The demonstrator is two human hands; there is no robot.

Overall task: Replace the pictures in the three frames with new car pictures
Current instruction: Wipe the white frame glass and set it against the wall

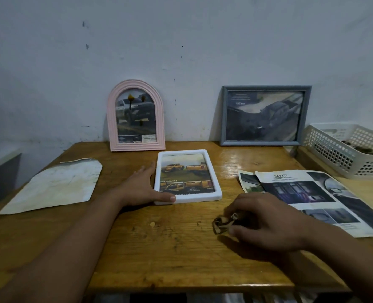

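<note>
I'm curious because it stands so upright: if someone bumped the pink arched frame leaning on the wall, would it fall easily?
Probably yes. The pink arched frame stands on its narrow bottom edge, propped against the wall, so a nudge could tip it forward. It looks like thin moulded plastic, likely light and stiff.

A white frame [187,177] with a picture of yellow pickup trucks lies flat on the wooden table [170,248]. The left hand [142,188] rests against its left edge, fingers straight, thumb on the near corner. The right hand [266,221] pinches a small crumpled scrap [221,224], possibly paper. A pink arched frame [135,115] and a grey frame [264,115] lean on the wall. Car brochure pages [312,193] lie right, beside a white basket [345,149]; a stained sheet [56,184] lies left.
</note>
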